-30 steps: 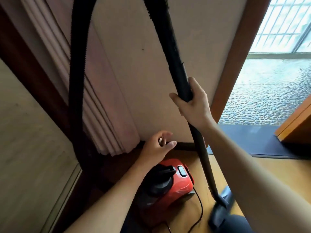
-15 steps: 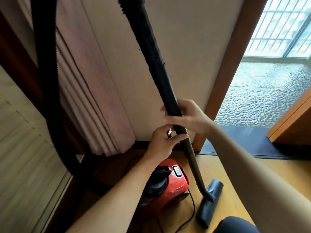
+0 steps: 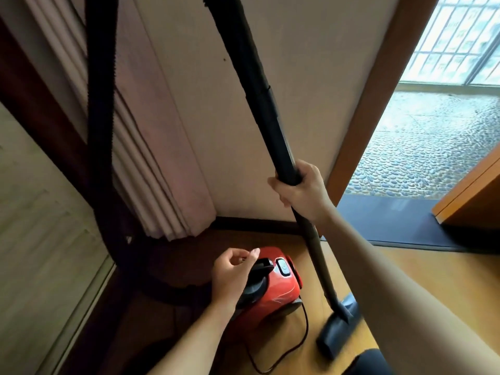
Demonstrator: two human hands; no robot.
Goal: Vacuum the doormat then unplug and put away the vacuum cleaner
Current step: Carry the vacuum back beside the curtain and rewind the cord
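The right hand (image 3: 300,190) is wrapped around the wand (image 3: 259,90), a smooth, matte black tube made of jointed sections, with the fingers curled round its far side and the thumb on the near side. The wand slants from the top centre down to the right. Below the grip it narrows to a thinner, duller tube that ends in the floor nozzle (image 3: 338,328), a flat, dark, wedge-shaped head resting on the wooden floor (image 3: 405,266), which is glossy and honey-coloured.

The left hand (image 3: 232,272) is just over the black carry handle of the vacuum cleaner (image 3: 278,290). Its fingers are curled inward and its thumb is stretched toward the handle. Whether it pinches anything or touches the handle cannot be told. The vacuum cleaner is a rounded shell of shiny red plastic with a grey oval button on top. It sits on the floor near the corner, left of the nozzle. A thin black cord (image 3: 303,334) loops from its near side across the boards.

The ribbed black hose (image 3: 101,104) arcs up the left side and bends down toward the machine. Behind it, a pleated, dusty-pink curtain (image 3: 162,158) hangs against a plain cream wall (image 3: 297,77).

At far right, the doormat (image 3: 392,220), a flat, dark rectangle, lies across the threshold beside an orange-brown door frame (image 3: 373,90). Beyond it is a pebble-textured floor (image 3: 419,158).
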